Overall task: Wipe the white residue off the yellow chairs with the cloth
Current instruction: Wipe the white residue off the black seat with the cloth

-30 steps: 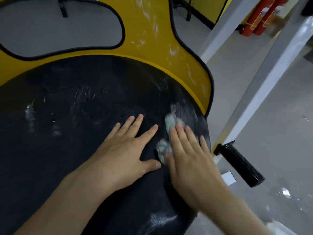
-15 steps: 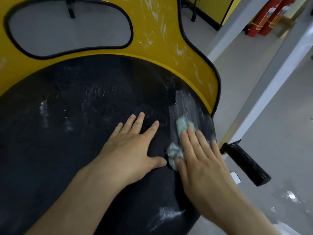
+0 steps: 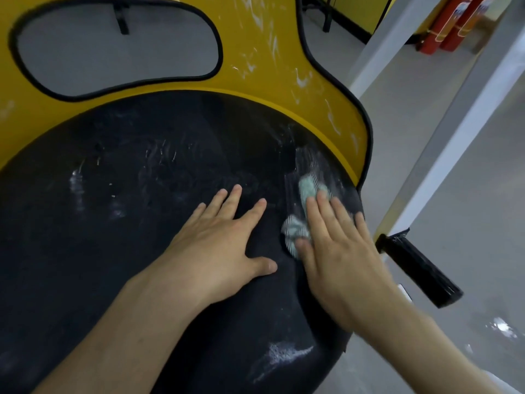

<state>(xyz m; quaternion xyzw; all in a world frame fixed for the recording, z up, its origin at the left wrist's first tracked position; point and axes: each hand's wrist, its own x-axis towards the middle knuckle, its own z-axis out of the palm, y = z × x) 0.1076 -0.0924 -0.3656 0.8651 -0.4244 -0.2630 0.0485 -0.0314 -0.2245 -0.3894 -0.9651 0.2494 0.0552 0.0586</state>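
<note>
The right hand (image 3: 338, 251) has slid the cloth (image 3: 308, 187) a touch further up the seat, toward one o'clock, since half a second ago. The left hand (image 3: 224, 245) hasn't budged.

Starting at the left: the black seat (image 3: 113, 223) of the yellow chair (image 3: 255, 38) shows faint pale smudges (image 3: 75, 180) around its nine o'clock side.

At the middle, the left hand lies flat on the seat, palm down, with fingers straight and spread and the thumb out toward three o'clock. It holds nothing.

Just to its right sits the pale green cloth, bunched up and pinned to the seat near the two o'clock edge. The right hand lies over it with fingers straight and close together, pressing down rather than pinching, and cloth pokes out past the fingertips and beside the thumb.

A streaky wiped patch (image 3: 306, 157) runs from the cloth toward twelve. Above it, white residue (image 3: 301, 81) streaks the yellow backrest. Down at five o'clock on the seat's front there's another white smear (image 3: 284, 354).

Further right, a black grip (image 3: 417, 271) juts out beside the seat, with a white beam (image 3: 468, 109) behind it.
</note>
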